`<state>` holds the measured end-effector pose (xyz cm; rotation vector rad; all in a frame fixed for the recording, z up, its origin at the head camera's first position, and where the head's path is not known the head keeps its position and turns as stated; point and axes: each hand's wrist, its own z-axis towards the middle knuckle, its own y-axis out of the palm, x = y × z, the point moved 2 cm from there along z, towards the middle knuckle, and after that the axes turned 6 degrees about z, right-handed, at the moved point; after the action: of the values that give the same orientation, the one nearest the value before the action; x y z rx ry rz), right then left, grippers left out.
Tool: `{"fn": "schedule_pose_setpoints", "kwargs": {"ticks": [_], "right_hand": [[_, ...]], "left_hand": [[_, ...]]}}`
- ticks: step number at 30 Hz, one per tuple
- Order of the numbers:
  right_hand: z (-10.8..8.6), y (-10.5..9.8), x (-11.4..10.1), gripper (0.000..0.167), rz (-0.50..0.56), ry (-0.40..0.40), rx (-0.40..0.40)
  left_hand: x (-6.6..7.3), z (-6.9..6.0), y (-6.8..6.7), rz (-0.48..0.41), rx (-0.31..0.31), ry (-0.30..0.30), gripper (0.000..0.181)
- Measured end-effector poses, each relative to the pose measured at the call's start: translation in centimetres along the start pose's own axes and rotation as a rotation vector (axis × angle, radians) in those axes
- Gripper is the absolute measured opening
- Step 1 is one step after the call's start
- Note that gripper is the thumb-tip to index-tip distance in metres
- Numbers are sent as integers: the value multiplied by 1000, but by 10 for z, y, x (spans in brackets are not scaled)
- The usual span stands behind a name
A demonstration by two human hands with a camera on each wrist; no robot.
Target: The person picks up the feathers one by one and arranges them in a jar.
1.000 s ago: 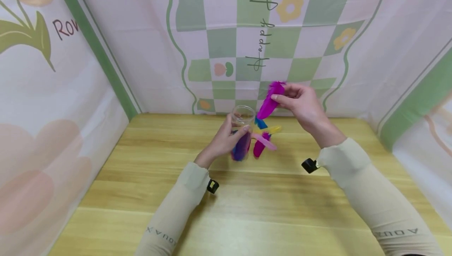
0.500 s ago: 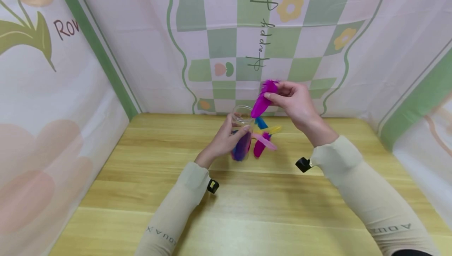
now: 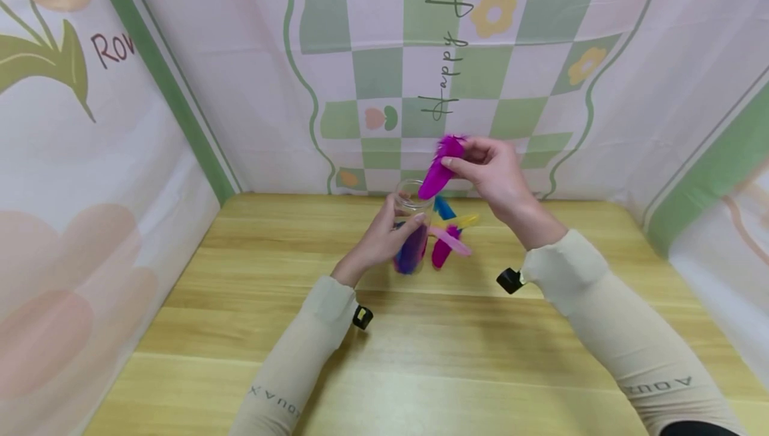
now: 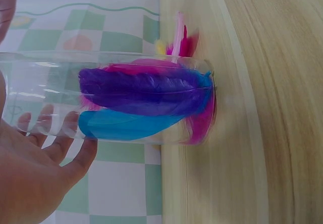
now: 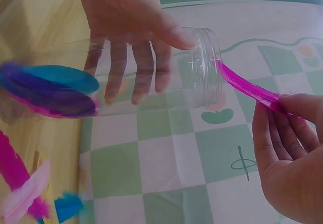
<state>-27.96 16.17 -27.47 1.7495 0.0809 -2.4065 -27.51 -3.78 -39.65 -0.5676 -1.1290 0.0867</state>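
Note:
My left hand [image 3: 384, 232] grips a clear jar [image 5: 176, 95] that stands upright on the table, its fingers wrapped round the upper part. Inside the jar lie a purple feather [image 4: 146, 90], a blue feather [image 4: 126, 124] and some pink ones, all low down near the base. Between thumb and fingers my right hand [image 3: 495, 175] pinches a magenta feather [image 3: 441, 167]. In the right wrist view the lower tip of that feather meets the jar's threaded mouth [image 5: 209, 67]; the rest of it is outside.
Just right of the jar, loose feathers lie in a small pile on the wooden table [image 3: 384, 356]: a magenta one [image 3: 443, 249], a light pink one [image 3: 453, 242], a yellow one [image 3: 467, 221] and a blue one [image 3: 444, 208]. A patterned cloth [image 3: 378, 75] hangs behind the table.
My right hand has moved left with the magenta feather, bringing its tip from beside the jar to the mouth. The left hand and the jar have stayed in place.

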Motion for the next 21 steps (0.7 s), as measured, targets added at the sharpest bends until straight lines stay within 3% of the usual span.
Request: {"fn": "schedule_pose_setpoints", "kwargs": {"ticks": [12,21], "right_hand": [[-4,1,8,18,-83,8,-25],[-7,4,12,25,-131,46,-78]], "left_hand": [[0,0,0,4,-10,20,48],[0,0,1,18,-1,-3,38]]}}
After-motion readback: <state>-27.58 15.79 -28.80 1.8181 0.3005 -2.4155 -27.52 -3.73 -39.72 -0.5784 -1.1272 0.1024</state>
